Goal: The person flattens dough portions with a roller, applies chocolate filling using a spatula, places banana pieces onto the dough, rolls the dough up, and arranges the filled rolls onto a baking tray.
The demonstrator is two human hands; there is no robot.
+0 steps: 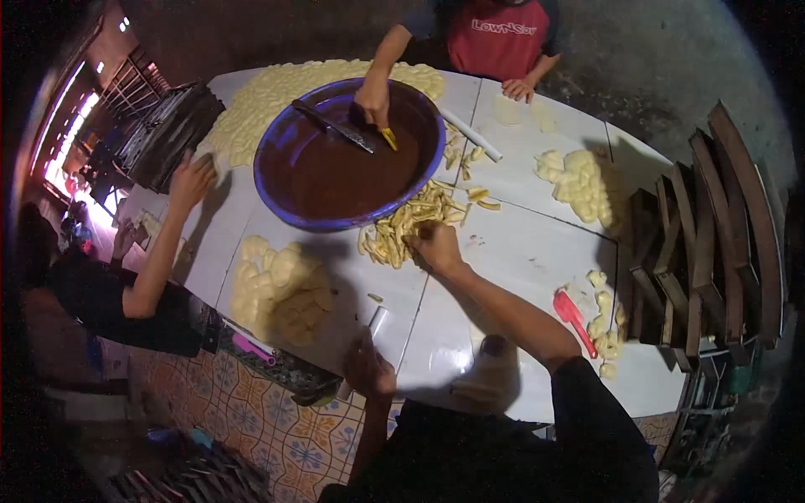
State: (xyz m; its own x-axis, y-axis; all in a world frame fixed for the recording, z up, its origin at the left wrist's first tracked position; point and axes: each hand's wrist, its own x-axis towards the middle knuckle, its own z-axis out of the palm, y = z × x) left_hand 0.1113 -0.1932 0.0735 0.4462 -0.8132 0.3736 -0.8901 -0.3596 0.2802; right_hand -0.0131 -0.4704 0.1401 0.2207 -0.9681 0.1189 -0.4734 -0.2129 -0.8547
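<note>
My right hand (438, 246) reaches into a pile of pale yellow-brown strips (402, 225), which look like sliced banana. Its fingers are closed at the pile's near edge, on some strips. Near the table's front edge my left hand (370, 369) is in shadow, closed around a white rod (378, 319) like a rolling pin. Just beyond the strips stands a blue basin (267, 189) of brown, powdery or pasty filling, with a dark flat tool (331, 126) lying across it. Flattened dough pieces (281, 289) lie left of my hands.
A co-worker's hand (374, 102) holds a yellow strip in the basin; another's hand (191, 180) is at left. A red scraper (573, 323) lies by small dough lumps (605, 323). Dark trays (713, 226) stand stacked at right. More dough rounds (260, 109) cover the far left.
</note>
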